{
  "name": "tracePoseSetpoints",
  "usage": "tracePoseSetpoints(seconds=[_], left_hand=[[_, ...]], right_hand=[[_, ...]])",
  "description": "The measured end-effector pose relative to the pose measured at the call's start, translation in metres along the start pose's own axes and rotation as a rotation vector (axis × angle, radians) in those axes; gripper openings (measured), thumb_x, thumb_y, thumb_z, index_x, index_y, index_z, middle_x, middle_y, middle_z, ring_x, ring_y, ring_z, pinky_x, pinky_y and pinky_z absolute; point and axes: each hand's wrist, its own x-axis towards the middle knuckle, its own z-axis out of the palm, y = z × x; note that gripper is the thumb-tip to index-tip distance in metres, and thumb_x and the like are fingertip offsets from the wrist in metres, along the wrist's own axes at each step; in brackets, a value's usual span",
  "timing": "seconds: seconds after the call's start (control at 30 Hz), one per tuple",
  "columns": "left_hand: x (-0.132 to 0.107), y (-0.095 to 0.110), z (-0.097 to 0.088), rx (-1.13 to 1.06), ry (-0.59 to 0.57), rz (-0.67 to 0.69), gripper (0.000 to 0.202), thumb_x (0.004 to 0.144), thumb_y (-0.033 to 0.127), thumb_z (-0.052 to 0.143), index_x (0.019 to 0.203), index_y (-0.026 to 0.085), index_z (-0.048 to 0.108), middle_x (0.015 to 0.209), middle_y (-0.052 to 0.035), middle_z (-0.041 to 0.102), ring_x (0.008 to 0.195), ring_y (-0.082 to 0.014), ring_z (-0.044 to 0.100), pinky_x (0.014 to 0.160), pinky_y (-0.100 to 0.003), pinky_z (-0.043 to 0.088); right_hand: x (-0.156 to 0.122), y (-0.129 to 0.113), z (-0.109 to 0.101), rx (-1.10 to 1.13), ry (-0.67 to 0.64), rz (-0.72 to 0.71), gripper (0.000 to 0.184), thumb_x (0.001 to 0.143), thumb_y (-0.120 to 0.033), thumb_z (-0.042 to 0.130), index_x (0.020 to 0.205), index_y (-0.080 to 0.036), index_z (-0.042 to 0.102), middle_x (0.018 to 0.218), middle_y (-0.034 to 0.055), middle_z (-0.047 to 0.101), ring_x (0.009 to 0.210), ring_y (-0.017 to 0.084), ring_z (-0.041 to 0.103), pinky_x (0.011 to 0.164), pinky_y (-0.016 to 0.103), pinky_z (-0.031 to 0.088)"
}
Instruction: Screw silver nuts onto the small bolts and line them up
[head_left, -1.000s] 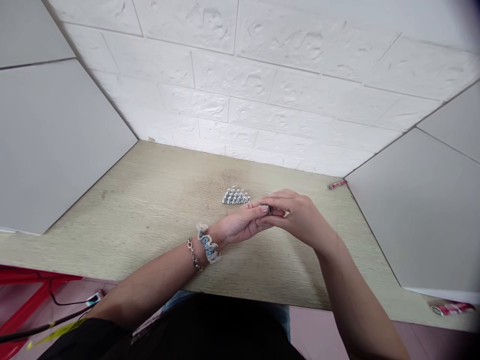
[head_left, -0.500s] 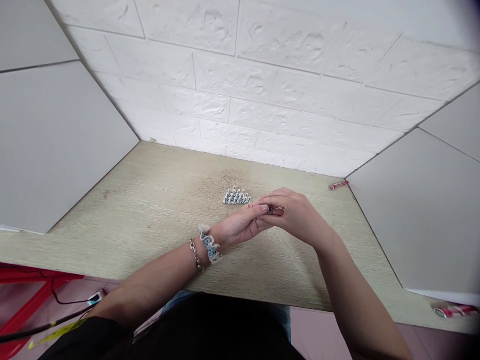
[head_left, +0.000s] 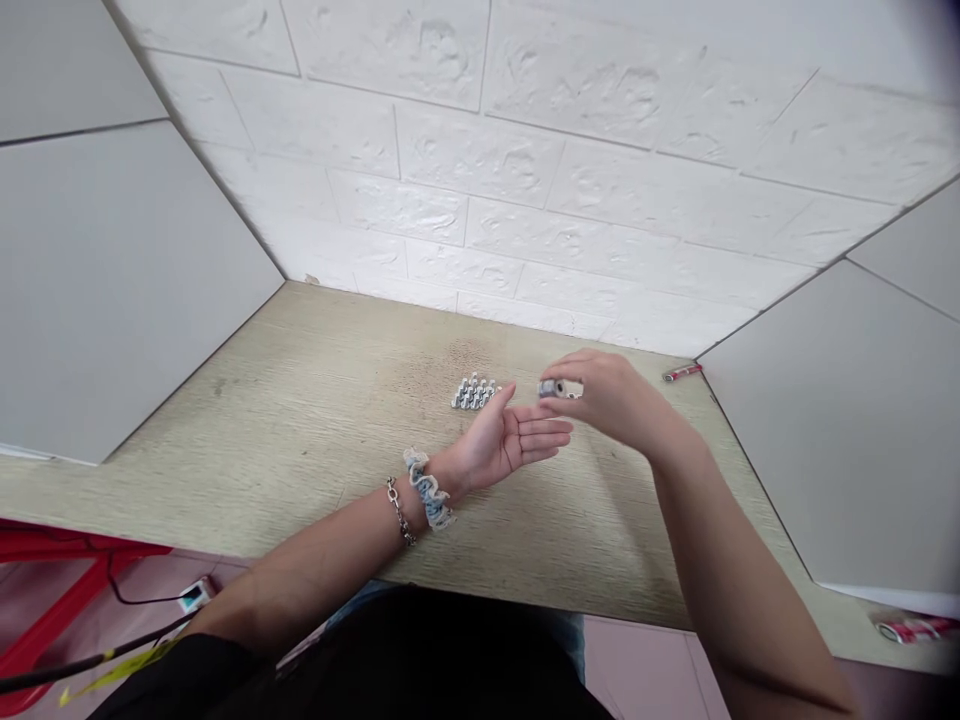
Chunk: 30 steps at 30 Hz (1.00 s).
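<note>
A small metal piece (head_left: 552,388) is pinched by the right hand (head_left: 607,393) above the counter (head_left: 315,400), the left hand (head_left: 510,440) is held open and empty, and a cluster of upright silver bolts (head_left: 474,394) stands on the counter just beyond it.

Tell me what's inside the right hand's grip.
The right hand pinches a small metal part; its fingers cover the rest, so the part's full shape cannot be seen.
</note>
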Motion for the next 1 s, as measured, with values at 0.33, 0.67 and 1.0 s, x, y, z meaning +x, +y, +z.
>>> tracePoseSetpoints(seconds=[0.33,0.67,1.0], left_hand=[[0.003,-0.006,-0.008,0.277,-0.024,-0.097,0.084,0.075,0.071,0.012,0.099,0.007,0.060,0.086,-0.0145,0.065,0.070,-0.0184,0.059,0.083,-0.037,0.035],[0.001,-0.008,-0.006,0.356,-0.044,-0.088,0.087,0.072,0.074,0.010,0.095,0.008,0.062,0.082,-0.0131,0.064,0.065,-0.0173,0.058,0.079,-0.037,0.036],[0.004,-0.008,-0.008,0.351,-0.011,-0.090,0.084,0.071,0.075,0.012,0.091,0.009,0.060,0.080,-0.0126,0.064,0.065,-0.0168,0.057,0.077,-0.035,0.036]], right_hand=[[0.080,0.044,0.043,-0.275,-0.344,0.225,0.022,0.069,-0.027,0.059,0.085,-0.016,0.068,0.082,0.0079,0.067,0.070,0.019,0.059,0.055,0.025,0.038],[0.083,0.054,0.063,-0.234,-0.443,0.246,0.023,0.069,-0.030,0.058,0.082,-0.014,0.068,0.078,0.0081,0.067,0.064,0.016,0.058,0.051,0.024,0.036],[0.089,0.059,0.069,-0.241,-0.462,0.247,0.022,0.068,-0.030,0.060,0.080,-0.013,0.068,0.075,0.0080,0.066,0.063,0.016,0.058,0.050,0.023,0.034]])
